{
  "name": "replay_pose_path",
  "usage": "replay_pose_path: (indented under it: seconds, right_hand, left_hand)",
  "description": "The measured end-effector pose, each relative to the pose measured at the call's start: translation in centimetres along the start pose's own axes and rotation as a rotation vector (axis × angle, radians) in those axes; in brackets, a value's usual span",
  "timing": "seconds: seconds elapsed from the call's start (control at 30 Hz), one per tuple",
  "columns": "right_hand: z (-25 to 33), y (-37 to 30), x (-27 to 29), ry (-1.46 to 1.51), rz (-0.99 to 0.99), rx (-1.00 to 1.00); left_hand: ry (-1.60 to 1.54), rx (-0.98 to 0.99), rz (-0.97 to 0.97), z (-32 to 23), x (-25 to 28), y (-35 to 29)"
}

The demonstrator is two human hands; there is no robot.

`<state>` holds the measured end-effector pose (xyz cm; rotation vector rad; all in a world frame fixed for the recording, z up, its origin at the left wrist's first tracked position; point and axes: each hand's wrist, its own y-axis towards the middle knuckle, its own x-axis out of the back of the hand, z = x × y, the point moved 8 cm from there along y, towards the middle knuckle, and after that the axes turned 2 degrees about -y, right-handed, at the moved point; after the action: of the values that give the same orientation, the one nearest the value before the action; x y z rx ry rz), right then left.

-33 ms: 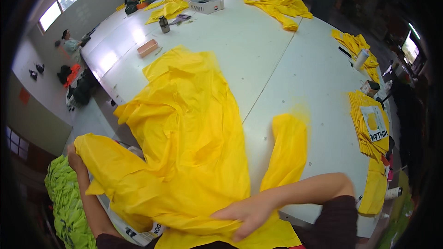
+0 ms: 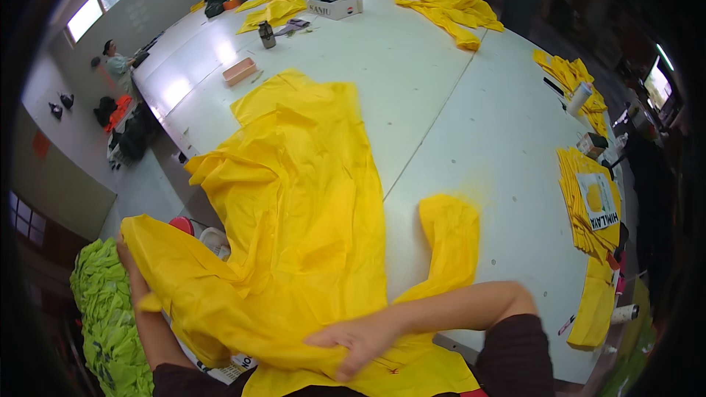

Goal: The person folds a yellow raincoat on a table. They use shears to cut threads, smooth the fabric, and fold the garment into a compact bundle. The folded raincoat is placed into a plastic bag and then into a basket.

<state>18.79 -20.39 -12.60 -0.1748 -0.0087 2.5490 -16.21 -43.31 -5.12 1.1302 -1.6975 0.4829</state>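
Observation:
A thin, shiny yellow long-sleeved garment [image 2: 316,198] lies crumpled over the near table edge and across my lap. My left hand [image 2: 126,256] grips the end of one sleeve at the left and holds it raised; its fingers are mostly behind the cloth. Stretched out on the near part of the garment, my right hand [image 2: 357,342] presses down with thumb and fingers apart. Beyond my right forearm, the other sleeve [image 2: 452,239] rests on the table.
The big white table [image 2: 419,103] carries a pink tray [image 2: 239,71], a dark bottle [image 2: 266,34] and an open box [image 2: 334,6]. Folded yellow pieces [image 2: 577,206] are stacked at the right. Bright green cloth [image 2: 107,323] is heaped at my left. Two people stand across the table.
My right hand has slid left along the garment. The right sleeve has shifted left and nearer. A red round thing and a pale one now show beside the raised sleeve.

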Motion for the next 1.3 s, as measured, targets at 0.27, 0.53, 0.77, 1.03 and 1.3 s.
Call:
replay_pose_path:
  seconds: [0.27, 0.53, 0.77, 1.03, 1.3]
  right_hand:
    - [-4.2, -4.6, 4.0, 0.902, -0.452, 0.335]
    - [-4.0, -17.5, 1.9, 0.516, -0.937, 1.049]
    - [-9.9, -29.0, -2.0, 0.469, -1.825, 0.931]
    - [-24.4, -38.1, -10.2, 0.752, -2.278, 0.599]
    - [-23.9, -29.4, -14.1, 0.345, -2.417, -0.257]
  left_hand:
    - [-0.436, -0.361, -0.334, -17.4, 2.6, 12.8]
    - [-1.091, -1.085, -0.223, -64.8, 0.3, 15.3]
    - [-1.076, -1.422, 0.183, -64.3, -24.8, 2.1]
    - [-0.678, -0.785, -0.175, -26.9, -30.5, 3.6]
    - [-0.144, -0.102, 0.036, -3.9, -37.0, 6.7]
